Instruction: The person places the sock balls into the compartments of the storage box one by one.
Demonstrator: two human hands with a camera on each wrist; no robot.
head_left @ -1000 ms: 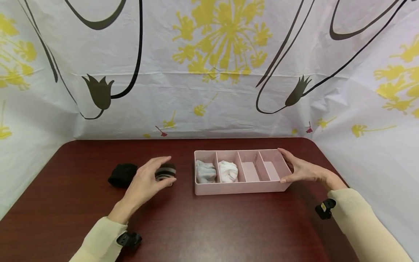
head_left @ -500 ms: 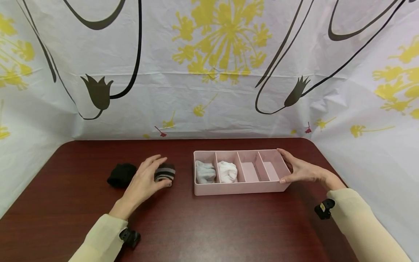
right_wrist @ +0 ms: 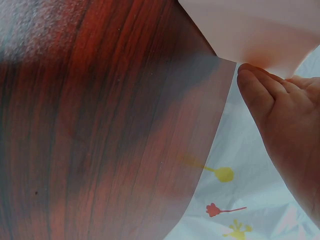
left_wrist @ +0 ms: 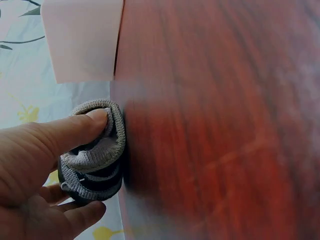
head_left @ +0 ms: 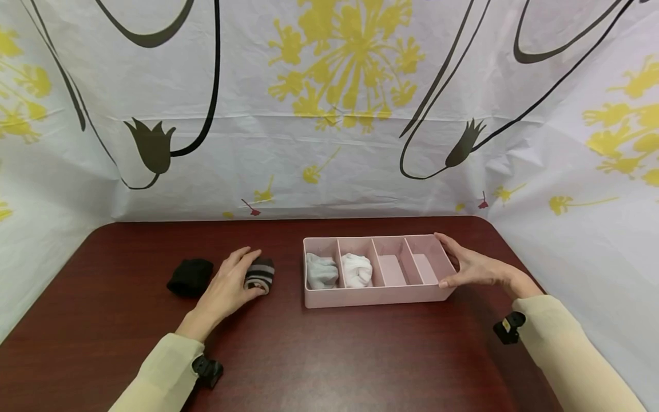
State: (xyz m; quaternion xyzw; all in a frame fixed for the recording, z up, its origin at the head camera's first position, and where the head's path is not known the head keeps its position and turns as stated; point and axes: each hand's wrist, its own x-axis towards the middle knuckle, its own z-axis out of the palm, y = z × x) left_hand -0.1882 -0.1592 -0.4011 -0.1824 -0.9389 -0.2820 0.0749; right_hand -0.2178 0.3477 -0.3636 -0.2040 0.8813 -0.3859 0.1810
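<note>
A rolled sock with black and grey stripes sits on the table, and my left hand pinches it. In the left wrist view the thumb presses into the fold of the striped sock, with fingers on its other side. My right hand grips the right end of a pink divided box, thumb at the front corner and fingers at the back one. A light grey rolled sock lies in the box's leftmost compartment, a white one in the compartment beside it. The two right compartments hold nothing.
A black rolled sock lies on the dark red wooden table, left of my left hand. Behind the table hangs a white curtain with yellow and dark flower prints. It also runs along both sides.
My left hand has closed from a wide spread around the striped sock to a pinch on it. The right hand and the box stay as they were; the view shifts slightly.
</note>
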